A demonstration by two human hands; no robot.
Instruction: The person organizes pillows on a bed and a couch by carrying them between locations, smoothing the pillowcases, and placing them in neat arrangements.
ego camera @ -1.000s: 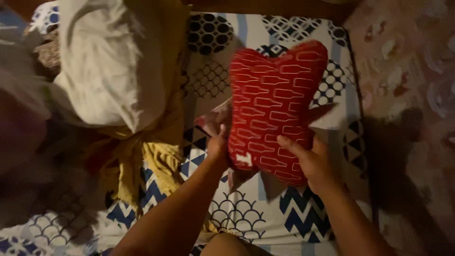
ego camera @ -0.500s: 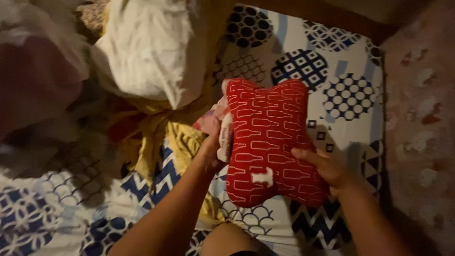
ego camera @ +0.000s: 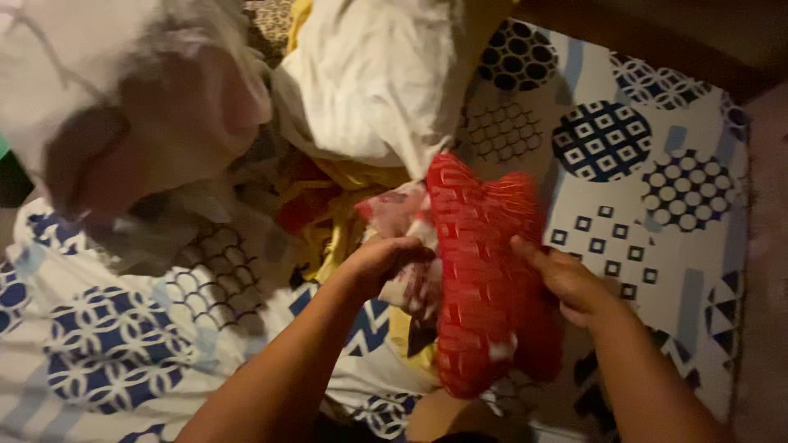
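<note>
Both forearms bare to the elbow; left hand (ego camera: 379, 261) and right hand (ego camera: 570, 281) ungloved

Red pillow (ego camera: 484, 279): soft matt cloth (white-printed); bedsheet (ego camera: 657, 205): smooth patterned cotton-like fabric.

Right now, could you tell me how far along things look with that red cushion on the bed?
Done: nothing looks finished. In hand: the red cushion is held up between the right hand and the left hand, which also grips pink patterned cloth at its edge. Left: white bedding and yellow cloth lie heaped on the patterned sheet.
</note>
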